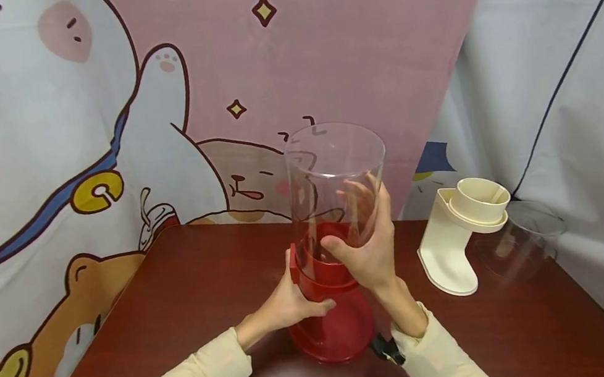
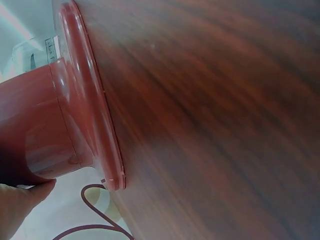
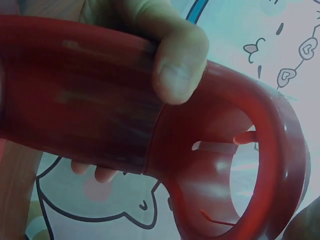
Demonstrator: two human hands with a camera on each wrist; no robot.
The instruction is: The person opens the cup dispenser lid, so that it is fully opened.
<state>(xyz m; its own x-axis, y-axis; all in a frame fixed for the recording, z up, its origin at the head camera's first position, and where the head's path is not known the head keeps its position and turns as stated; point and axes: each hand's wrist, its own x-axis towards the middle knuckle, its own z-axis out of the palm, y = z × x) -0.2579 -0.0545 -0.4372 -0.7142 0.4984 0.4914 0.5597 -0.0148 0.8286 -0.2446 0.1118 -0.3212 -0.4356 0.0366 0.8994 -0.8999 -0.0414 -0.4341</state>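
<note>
A red plastic stand (image 1: 342, 324) with a round base and an upper ring stands on the table in the head view. My left hand (image 1: 286, 302) grips its neck, thumb on the near side. In the right wrist view that hand's thumb (image 3: 180, 70) lies across the red neck, beside the open ring (image 3: 280, 130). A clear open-topped cylinder (image 1: 307, 182) stands upright, its lower end at the red ring; whether it is fully seated I cannot tell. My right hand (image 1: 371, 255) holds its right side, with fingers seen through the clear wall. The left wrist view shows the red base (image 2: 95, 110) against the wood.
A cream stand (image 1: 449, 252) with a ring on top stands at the right of the dark red table (image 1: 205, 274). Another clear container (image 1: 531, 237) is beside it, near the right-hand curtain. A cartoon-printed cloth (image 1: 352, 39) hangs behind the table.
</note>
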